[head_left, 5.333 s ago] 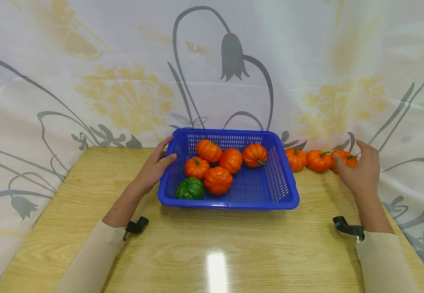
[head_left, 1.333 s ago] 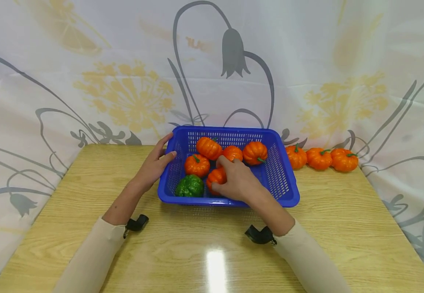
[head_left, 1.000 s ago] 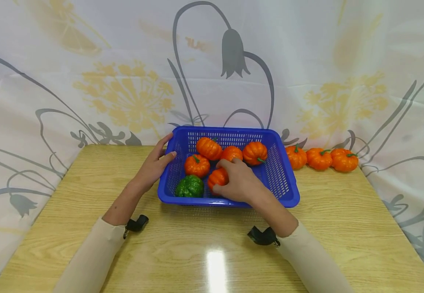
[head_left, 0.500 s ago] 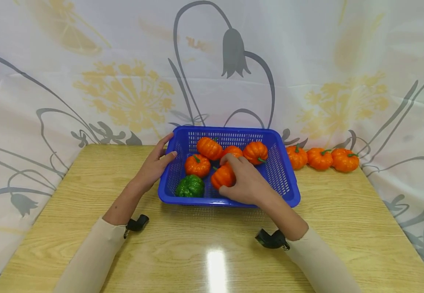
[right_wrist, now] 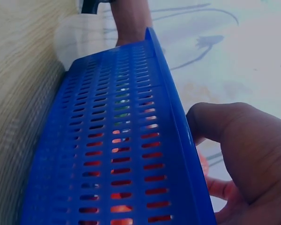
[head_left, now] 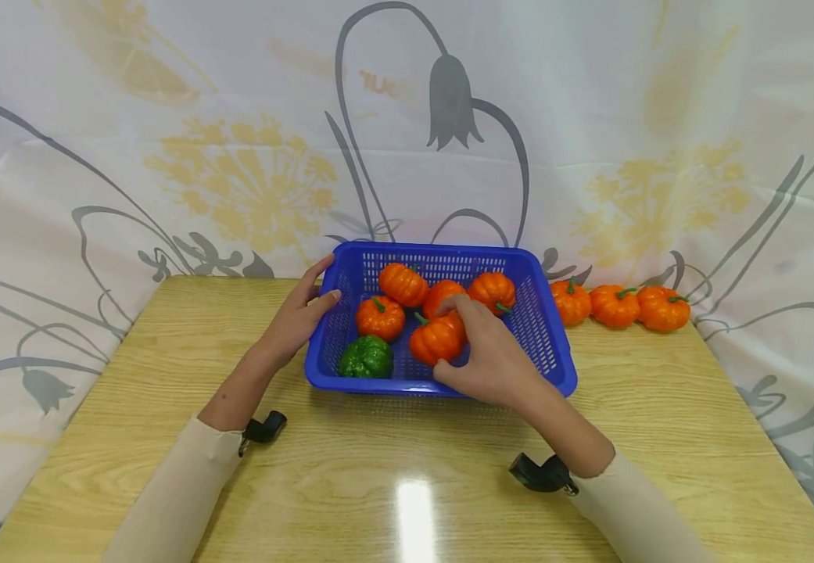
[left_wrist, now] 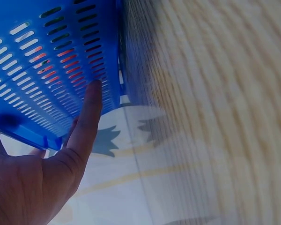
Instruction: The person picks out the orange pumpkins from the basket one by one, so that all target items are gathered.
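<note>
At the front of the blue plastic basket (head_left: 392,385), my right hand (head_left: 494,363) holds an orange pumpkin (head_left: 437,339), its fingers over the far side and thumb at the near side. In the right wrist view, the hand (right_wrist: 257,154) reaches over the basket's rim. My left hand (head_left: 295,322) holds the basket's left end, thumb over the rim. One straight finger (left_wrist: 89,110) lies along the outer slotted wall in the left wrist view. Also in the basket are a green pumpkin (head_left: 366,357) at front left and several more orange pumpkins (head_left: 403,285) behind.
To the right of the basket, three orange pumpkins (head_left: 614,306) stand in a row along the back of the wooden table (head_left: 308,493). Behind the table hangs a flower-patterned white curtain (head_left: 407,117).
My right hand has gone from the pumpkin row into the basket and gripped the front orange pumpkin, now shifted a little right and tilted. The left hand stays at the basket's left end.
</note>
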### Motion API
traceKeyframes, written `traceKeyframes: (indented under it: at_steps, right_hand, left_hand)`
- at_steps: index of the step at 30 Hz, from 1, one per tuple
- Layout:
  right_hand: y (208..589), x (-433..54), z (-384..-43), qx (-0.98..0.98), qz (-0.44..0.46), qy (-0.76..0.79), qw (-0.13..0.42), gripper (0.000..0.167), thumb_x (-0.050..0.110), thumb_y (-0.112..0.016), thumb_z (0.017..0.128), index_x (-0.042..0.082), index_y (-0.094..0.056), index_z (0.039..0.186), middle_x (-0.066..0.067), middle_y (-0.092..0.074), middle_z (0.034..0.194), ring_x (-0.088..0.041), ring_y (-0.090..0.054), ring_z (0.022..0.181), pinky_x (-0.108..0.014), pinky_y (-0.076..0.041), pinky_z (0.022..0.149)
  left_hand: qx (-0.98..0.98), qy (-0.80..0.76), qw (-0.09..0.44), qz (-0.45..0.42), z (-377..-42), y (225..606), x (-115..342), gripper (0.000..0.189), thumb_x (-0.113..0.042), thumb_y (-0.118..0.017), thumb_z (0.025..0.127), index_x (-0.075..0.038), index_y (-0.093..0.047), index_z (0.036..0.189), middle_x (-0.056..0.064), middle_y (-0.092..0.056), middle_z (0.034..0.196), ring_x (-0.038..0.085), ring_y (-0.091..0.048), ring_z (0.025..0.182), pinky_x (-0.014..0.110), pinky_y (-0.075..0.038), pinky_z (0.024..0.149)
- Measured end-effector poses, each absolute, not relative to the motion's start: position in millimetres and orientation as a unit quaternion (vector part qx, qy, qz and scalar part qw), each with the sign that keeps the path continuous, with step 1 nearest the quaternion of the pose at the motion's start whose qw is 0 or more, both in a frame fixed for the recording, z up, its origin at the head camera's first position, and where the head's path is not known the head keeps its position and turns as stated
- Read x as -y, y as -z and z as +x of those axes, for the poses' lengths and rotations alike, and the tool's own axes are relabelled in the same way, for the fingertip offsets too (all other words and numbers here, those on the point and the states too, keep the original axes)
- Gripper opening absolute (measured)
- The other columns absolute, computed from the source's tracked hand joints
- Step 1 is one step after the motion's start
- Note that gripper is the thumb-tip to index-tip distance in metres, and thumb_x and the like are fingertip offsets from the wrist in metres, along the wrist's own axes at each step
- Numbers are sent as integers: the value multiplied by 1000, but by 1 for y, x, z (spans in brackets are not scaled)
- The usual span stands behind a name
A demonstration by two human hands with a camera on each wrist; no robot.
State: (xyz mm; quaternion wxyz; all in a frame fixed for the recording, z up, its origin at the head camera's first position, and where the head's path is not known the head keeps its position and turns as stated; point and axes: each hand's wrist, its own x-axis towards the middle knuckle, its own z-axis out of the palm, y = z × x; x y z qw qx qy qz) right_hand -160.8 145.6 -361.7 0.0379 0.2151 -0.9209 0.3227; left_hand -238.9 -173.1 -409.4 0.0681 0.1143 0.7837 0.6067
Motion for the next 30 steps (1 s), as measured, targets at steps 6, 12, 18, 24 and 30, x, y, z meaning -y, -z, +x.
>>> traceKeyframes:
  at_steps: [6,12,18,24,30]
  right_hand:
    - [362,-155,-155,915,216,-334,59,66,19,-79,76,15,-52,136,-8,-61,130,-27,-61,113,-48,-56,96]
    - [364,-164,-149,910,222,-339,89,67,17,-81,75,12,-52,135,-8,-62,129,-26,-60,116,-49,-55,101]
    - [365,-171,-145,902,230,-348,112,67,15,-80,74,9,-51,134,-8,-62,129,-25,-60,115,-47,-54,100]
    - [364,-179,-139,892,231,-371,116,67,9,-81,75,8,-51,134,-6,-60,134,-23,-61,116,-46,-54,100]
    - [363,-187,-135,891,224,-371,137,67,8,-83,75,9,-51,135,-5,-61,134,-21,-62,114,-39,-54,99]
  left_hand:
    - [-784,-606,68,115,-239,409,173,66,-28,-52,113,-33,-21,171,28,-52,145,45,-64,122,36,-63,85]
    - [-784,-606,69,114,-239,410,173,67,-28,-52,113,-33,-21,171,28,-52,145,44,-64,123,39,-62,87]
    - [-782,-609,67,112,-239,410,174,66,-27,-52,113,-33,-21,171,28,-52,145,44,-64,123,37,-62,86]
    - [-776,-617,71,115,-239,410,173,67,-26,-52,113,-31,-19,172,30,-50,146,47,-63,124,32,-61,85]
    - [-777,-615,71,111,-238,408,173,66,-26,-52,113,-31,-21,172,30,-51,145,47,-64,122,32,-62,84]
